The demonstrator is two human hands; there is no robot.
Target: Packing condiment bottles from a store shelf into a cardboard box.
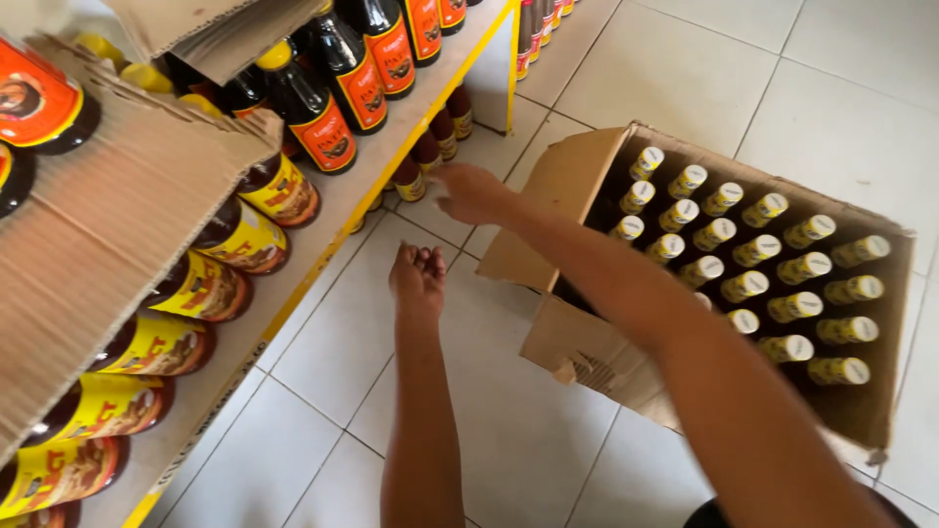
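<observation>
- Both hands are empty: left hand (419, 277) hangs loosely curled over the floor (509, 430), right hand (471, 193) reaches with fingers spread toward the small bottles (428, 156) low on the shelf (293, 284).
- Box (577, 176) of capped bottles (753, 284) sits just right of the right forearm.
- Risk: the forearm could nudge the box flap, or the fingers could topple a small bottle.
</observation>
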